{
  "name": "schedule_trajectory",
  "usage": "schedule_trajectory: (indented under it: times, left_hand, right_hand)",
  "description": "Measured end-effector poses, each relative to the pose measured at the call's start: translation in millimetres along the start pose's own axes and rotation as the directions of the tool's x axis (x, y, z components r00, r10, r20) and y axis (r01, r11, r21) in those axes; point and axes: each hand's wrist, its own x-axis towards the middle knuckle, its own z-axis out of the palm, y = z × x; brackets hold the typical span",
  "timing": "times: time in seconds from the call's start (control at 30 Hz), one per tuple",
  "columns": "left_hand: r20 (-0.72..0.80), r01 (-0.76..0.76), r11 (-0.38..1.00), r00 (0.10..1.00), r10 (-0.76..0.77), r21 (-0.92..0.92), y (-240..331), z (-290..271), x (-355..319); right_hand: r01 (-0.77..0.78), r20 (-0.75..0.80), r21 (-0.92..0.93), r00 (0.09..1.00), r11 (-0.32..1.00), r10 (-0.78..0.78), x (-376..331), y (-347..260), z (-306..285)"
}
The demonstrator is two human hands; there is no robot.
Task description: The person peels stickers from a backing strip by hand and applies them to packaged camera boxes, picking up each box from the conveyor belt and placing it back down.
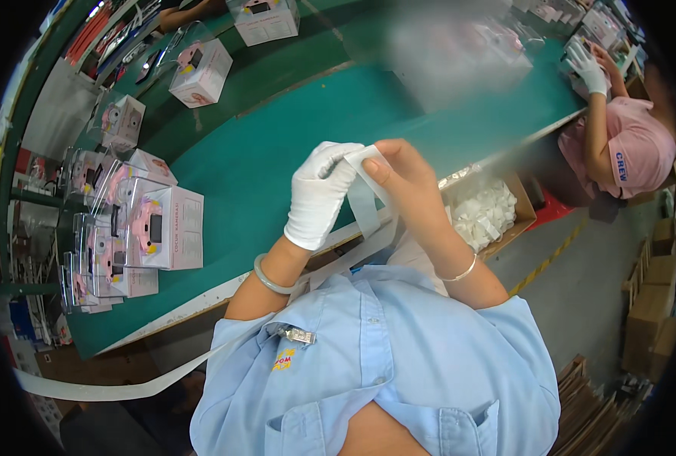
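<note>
Both hands (357, 190) pinch white strip (364, 201) — closed.

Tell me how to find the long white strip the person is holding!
Start at the big green table and come to its near edge, where two hands meet. The gloved left hand and bare right hand pinch the white strip between them. Unlike the pink boxes at the left, it is flat, plain and trails down past the blue shirt.
</note>
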Motion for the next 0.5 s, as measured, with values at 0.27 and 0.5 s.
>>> schedule_trajectory:
  times: [0.27, 0.5]
  left_hand:
    - [0.171, 0.112, 0.993, 0.980, -0.104, -0.039, 4, -15, -5]
    - [0.105, 0.151, 0.988, 0.983, -0.153, 0.020, -9, -13, -14]
  right_hand:
    - [-0.006, 0.047, -0.045, 0.999, 0.999, 0.009, 7, 5, 5]
    - [-0.108, -0.041, 0.094, 0.993, 0.990, 0.112, 7, 16, 6]
